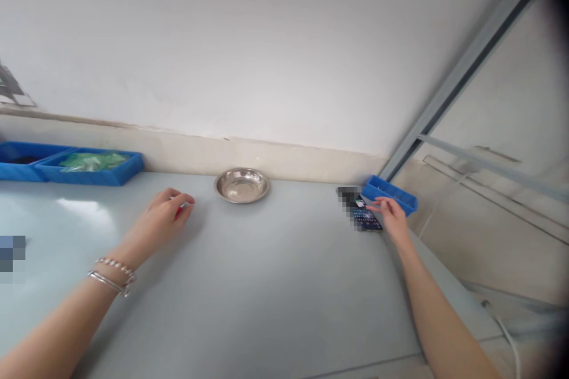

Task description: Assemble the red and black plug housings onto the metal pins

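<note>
My left hand [169,213] is closed above the table, left of a round steel dish [242,186]. Between its thumb and fingers shows a small red thing [179,211] with a pale end; its kind is too small to make out. My right hand [391,216] hovers by the near side of a small blue bin [411,204] at the table's right end. Its fingers are partly stretched and apart, with nothing visible in them. Just left of those fingers lies a smartphone [368,219] with a lit screen, partly blurred out by pixelation.
Two blue trays stand at the back left against the wall; the nearer tray [95,176] contains green plastic packets [93,161]. A grey metal frame [462,86] rises past the table's right edge. A white cable [509,331] hangs at the lower right.
</note>
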The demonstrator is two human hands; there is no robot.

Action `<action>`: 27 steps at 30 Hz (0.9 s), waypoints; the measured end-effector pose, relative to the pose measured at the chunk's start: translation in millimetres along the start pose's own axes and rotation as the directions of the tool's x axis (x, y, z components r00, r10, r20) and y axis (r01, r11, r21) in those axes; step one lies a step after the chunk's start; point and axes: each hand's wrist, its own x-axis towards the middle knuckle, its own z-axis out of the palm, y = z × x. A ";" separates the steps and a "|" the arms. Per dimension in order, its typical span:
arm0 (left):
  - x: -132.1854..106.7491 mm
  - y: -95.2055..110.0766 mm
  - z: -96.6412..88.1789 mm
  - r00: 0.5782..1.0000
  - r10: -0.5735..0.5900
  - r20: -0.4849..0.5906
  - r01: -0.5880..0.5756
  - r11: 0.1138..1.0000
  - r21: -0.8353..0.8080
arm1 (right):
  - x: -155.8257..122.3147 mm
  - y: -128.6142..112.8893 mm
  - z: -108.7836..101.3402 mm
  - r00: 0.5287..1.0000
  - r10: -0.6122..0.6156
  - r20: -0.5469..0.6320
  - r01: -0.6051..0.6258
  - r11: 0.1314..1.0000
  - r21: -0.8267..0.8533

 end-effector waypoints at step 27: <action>1.0 -1.4 1.5 0.999 0.028 -0.025 -0.028 1.000 0.003 | -9.4 -13.9 -20.2 0.985 0.072 -0.156 -0.146 0.834 -0.533</action>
